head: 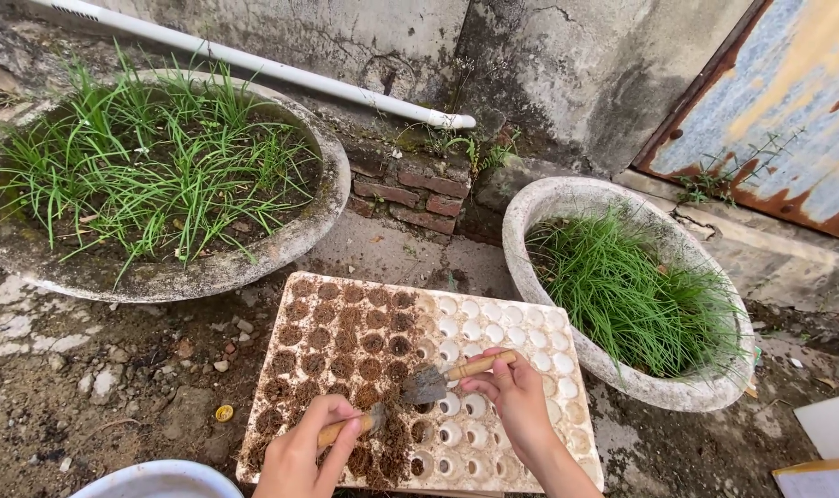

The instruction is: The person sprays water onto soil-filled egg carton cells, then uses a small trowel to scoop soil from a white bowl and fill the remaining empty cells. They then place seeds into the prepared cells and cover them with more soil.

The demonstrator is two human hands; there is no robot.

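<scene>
You've got one white foam seedling tray [539,323] under both hands, its left cells packed with brown soil, its right cells bare. Two small wooden-handled trowels are in play. Your right hand [516,397] pinches the handle of the metal-bladed trowel [442,376], the blade pointing left over the tray's middle. Your left hand [299,452] is curled tight around the second trowel [355,426], low at the near edge. Two round stone planters [253,263] of grass sit beyond your hands.
</scene>
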